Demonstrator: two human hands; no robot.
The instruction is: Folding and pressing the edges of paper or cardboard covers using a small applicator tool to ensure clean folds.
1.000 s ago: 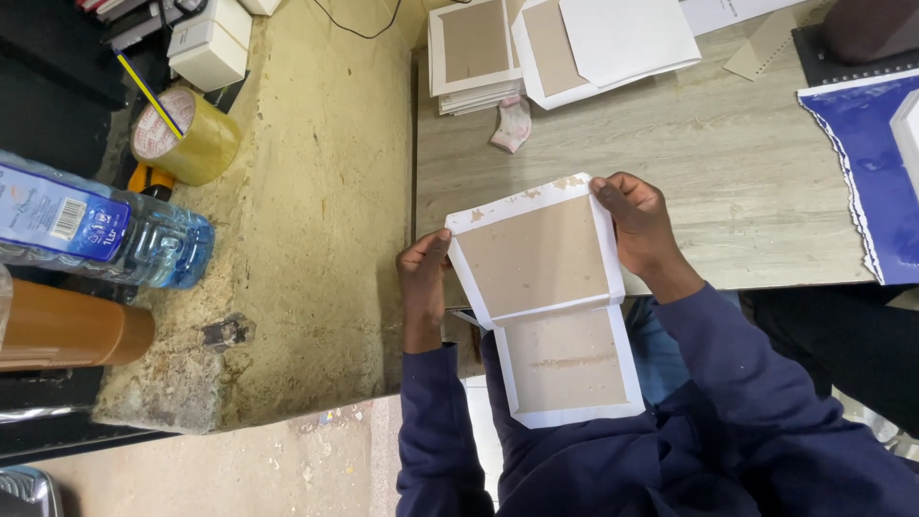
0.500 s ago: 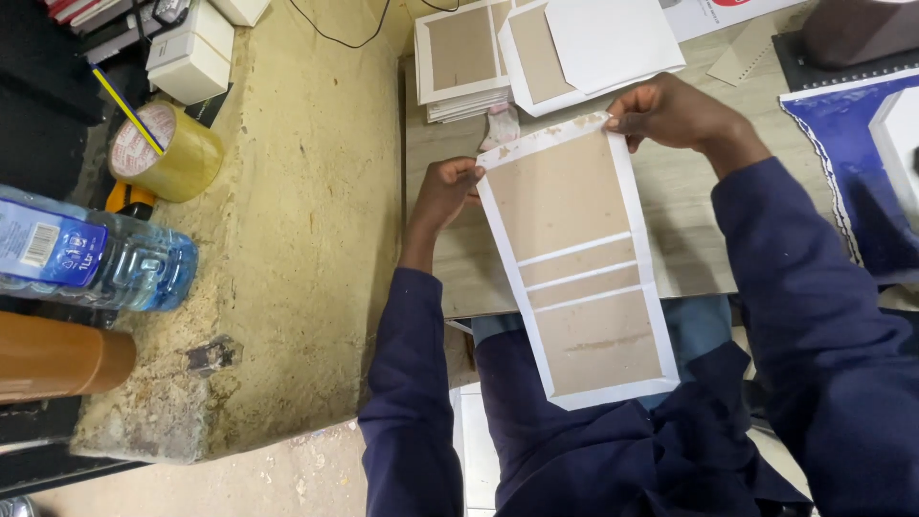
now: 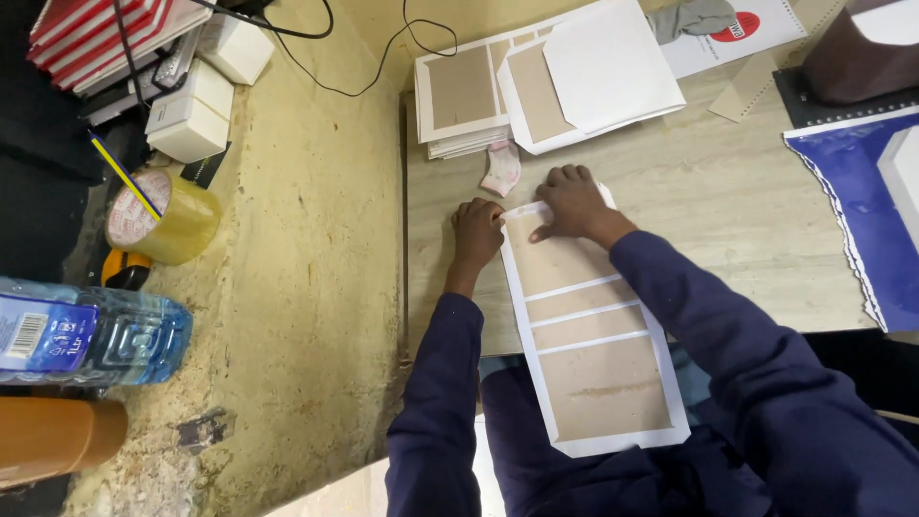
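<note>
Where both hands (image 3: pixel 522 218) press: board cover (image 3: pixel 584 325) (stack (image 3: pixel 469 101) near)

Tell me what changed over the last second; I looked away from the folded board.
The white-edged brown board cover, held up folded, was opened flat and laid onto the wooden table. The left hand and right hand now press its far end. The stacked covers stayed put.

You wear dark navy long sleeves, creased at the elbows. Your left hand (image 3: pixel 476 230) and right hand (image 3: pixel 572 201) are bare beyond the cuffs.
</note>
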